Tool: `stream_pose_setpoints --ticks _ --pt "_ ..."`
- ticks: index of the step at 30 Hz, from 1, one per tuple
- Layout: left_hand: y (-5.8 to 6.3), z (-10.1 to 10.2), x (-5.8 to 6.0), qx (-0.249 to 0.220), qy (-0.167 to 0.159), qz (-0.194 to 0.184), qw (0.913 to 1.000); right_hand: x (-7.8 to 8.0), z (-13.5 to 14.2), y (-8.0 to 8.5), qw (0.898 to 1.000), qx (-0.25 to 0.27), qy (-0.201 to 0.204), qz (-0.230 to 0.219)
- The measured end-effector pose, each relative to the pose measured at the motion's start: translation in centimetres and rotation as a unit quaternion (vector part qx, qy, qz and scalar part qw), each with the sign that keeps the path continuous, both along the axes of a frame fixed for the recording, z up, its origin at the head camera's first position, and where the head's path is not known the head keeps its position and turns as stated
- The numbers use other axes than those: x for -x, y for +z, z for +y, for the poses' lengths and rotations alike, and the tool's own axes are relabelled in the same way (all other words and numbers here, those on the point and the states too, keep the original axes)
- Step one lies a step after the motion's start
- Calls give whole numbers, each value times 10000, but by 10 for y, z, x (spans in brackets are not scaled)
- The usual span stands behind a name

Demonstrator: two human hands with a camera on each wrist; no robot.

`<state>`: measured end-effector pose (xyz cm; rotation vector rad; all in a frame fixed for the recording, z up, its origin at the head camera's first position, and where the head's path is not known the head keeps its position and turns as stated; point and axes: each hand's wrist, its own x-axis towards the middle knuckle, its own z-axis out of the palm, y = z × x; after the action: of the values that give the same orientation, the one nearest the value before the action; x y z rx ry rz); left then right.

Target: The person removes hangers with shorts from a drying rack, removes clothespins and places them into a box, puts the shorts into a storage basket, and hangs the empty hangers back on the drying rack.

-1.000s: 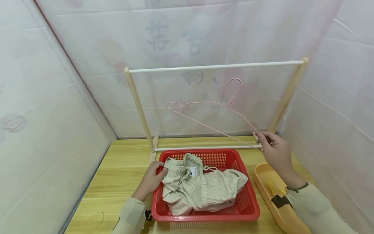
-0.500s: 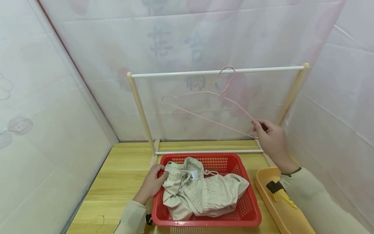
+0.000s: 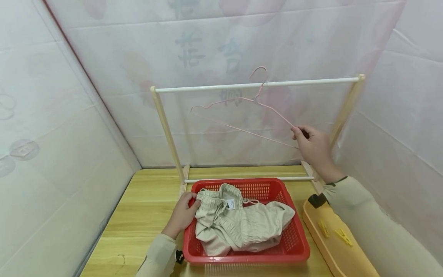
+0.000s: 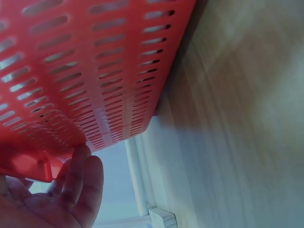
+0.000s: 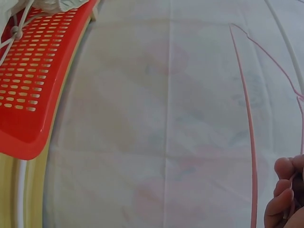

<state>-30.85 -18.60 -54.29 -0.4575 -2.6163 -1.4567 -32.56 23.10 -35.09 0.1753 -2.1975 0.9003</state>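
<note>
My right hand (image 3: 315,150) pinches one lower corner of a thin pink wire clothes hanger (image 3: 257,96). The hanger is tilted, its hook level with the rack's white top rail (image 3: 207,88) in the head view; whether they touch I cannot tell. In the right wrist view the curled fingers (image 5: 285,166) stand at the wire's end. My left hand (image 3: 183,211) grips the left rim of a red plastic basket (image 3: 245,259); its fingers (image 4: 90,185) curl under that rim in the left wrist view. Beige drawstring shorts (image 3: 256,227) lie crumpled in the basket, waistband toward my left hand.
A wooden-sided rack (image 3: 166,134) stands behind the basket on the wood-grain table (image 3: 138,215). At the right is an orange-yellow tray (image 3: 340,257) with yellow clothes pegs (image 3: 343,236), partly under my right sleeve. White printed sheets (image 3: 104,50) enclose the back and sides.
My right hand has risen and moved left with the hanger, whose hook has come up from below the top rail to its height. The left hand has stayed at the basket rim.
</note>
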Motion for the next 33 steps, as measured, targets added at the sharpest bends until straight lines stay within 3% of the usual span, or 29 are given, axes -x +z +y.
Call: stream_pose_setpoints --ticks 14,21,23,28,33 --pt "1 7 23 -28 -211 -227 9995 6 3 2 9996 -250 17 -151" --pt "1 10 28 -201 -57 49 9998 10 3 -7 9992 -271 173 -225" --pt "3 10 30 -356 -57 0 9993 11 2 -10 9996 -219 129 -117" --pt "13 8 35 -613 -74 -160 9980 13 3 -14 9964 -480 -261 649" --pt "27 0 34 -610 93 -8 9981 -10 13 -23 9914 -81 -607 1158"
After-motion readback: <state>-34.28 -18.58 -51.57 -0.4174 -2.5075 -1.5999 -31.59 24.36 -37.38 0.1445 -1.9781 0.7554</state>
